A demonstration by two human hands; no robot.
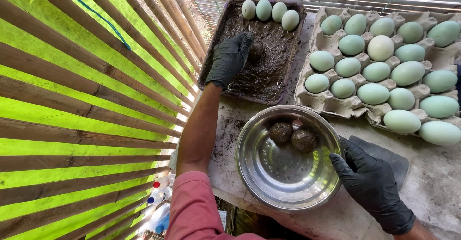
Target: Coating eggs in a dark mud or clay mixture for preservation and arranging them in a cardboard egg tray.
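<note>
My left hand (229, 57), in a black glove, presses a mud-coated egg (255, 50) into the dark paste of a shallow tray (211, 52). Several clean pale green eggs (270, 12) lie at that tray's far end. My right hand (370, 180), also black-gloved, rests on the rim of a round steel bowl (254, 172), fingers curled at its edge. Two mud-coated eggs (292, 136) sit inside the bowl.
A grey pulp egg carton (331, 106) full of pale green eggs (379, 72) stands at the right on the stained concrete top (432, 182). Wooden slats (96, 100) run along the left. A dark flat piece (389, 156) lies under my right hand.
</note>
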